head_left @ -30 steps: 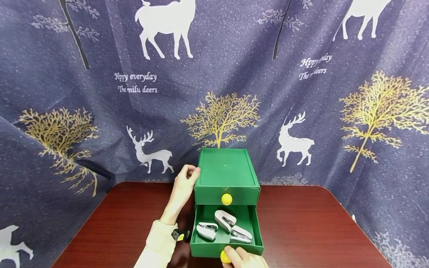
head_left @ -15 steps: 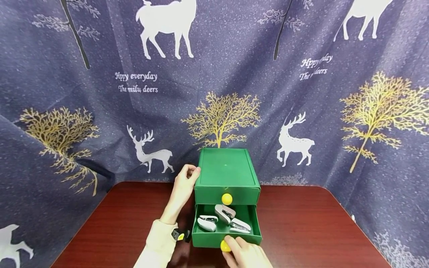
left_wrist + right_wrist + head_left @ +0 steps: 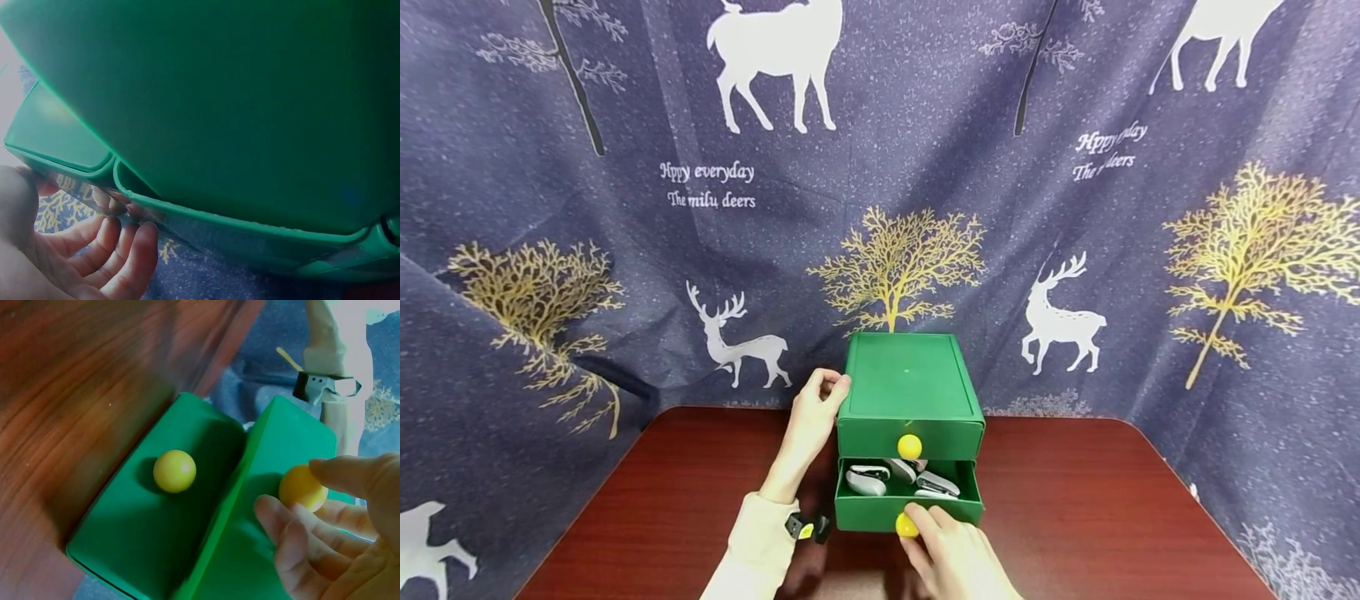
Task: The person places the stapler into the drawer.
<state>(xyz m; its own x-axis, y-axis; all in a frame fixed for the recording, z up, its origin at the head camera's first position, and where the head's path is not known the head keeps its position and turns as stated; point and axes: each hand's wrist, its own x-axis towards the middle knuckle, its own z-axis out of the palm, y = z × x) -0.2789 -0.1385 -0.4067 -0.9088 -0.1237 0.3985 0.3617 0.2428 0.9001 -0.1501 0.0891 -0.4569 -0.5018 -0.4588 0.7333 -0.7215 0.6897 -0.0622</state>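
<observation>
A green two-drawer box (image 3: pixel 910 375) stands on the table. Its upper drawer, with a yellow knob (image 3: pixel 909 447), is closed. The lower drawer (image 3: pixel 867 514) is partly out. Inside it lie white and grey staplers (image 3: pixel 867 481), the rear one partly hidden under the upper drawer. My right hand (image 3: pixel 958 554) pinches the lower drawer's yellow knob (image 3: pixel 302 487) between thumb and fingers. Against the box's left side rests my left hand (image 3: pixel 815 412), thumb near the top edge. In the left wrist view its fingers (image 3: pixel 128 259) are slightly bent beside the green wall.
Reddish-brown wooden table (image 3: pixel 1067 500) extends to both sides of the box. Behind it hangs a dark blue cloth (image 3: pixel 880 150) printed with deer and trees. A black wrist strap device (image 3: pixel 805 527) sits at the left sleeve.
The lower drawer has slid inward, toward the box, with my right hand on its knob. The staplers have moved back with it. My left hand has stayed at the box's side.
</observation>
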